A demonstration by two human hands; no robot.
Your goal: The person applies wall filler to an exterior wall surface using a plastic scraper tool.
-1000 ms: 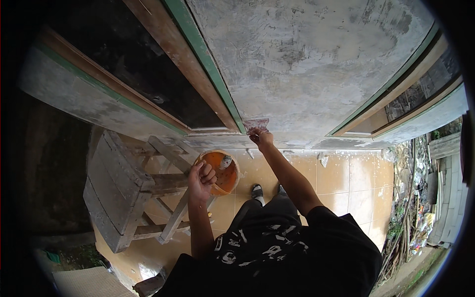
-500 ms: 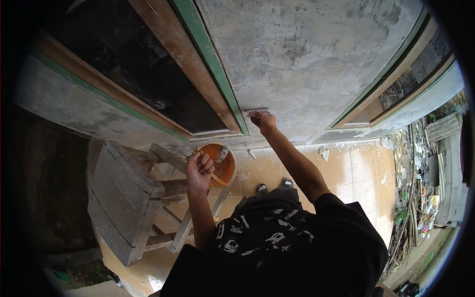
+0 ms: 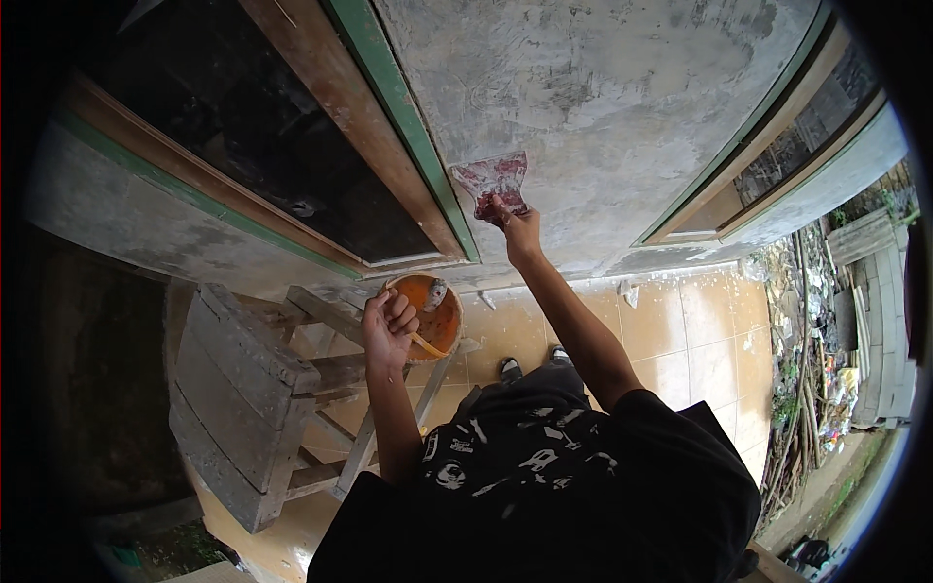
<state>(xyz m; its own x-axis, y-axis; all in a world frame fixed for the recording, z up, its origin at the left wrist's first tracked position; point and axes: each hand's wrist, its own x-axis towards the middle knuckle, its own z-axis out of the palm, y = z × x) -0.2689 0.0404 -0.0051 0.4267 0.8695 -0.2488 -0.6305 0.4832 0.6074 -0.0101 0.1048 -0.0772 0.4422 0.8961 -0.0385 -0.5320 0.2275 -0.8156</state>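
Note:
My right hand [image 3: 518, 228] grips a broad dark-red putty scraper [image 3: 494, 178] smeared with whitish paste. Its wide blade is up against the patchy grey wall [image 3: 583, 126], just right of the green window trim. Lower and to the left, my left hand [image 3: 391, 328] is closed round the yellowish handle of an orange bucket [image 3: 447, 335]. A grey-white, paste-covered object [image 3: 436, 293] leans inside the bucket; its kind is not clear. Paste smears mark the bucket's inner wall.
A worn wooden trestle bench [image 3: 243, 398] stands at my left beside the bucket. Dark window panes [image 3: 253, 146] with wooden frames flank the wall. Tan floor tiles [image 3: 661, 325] carry white splatters, and sticks and debris [image 3: 802, 379] lie along the right side.
My right hand has turned the scraper from nearly edge-on to showing its broad face, with the blade higher on the wall. My left hand still holds the bucket.

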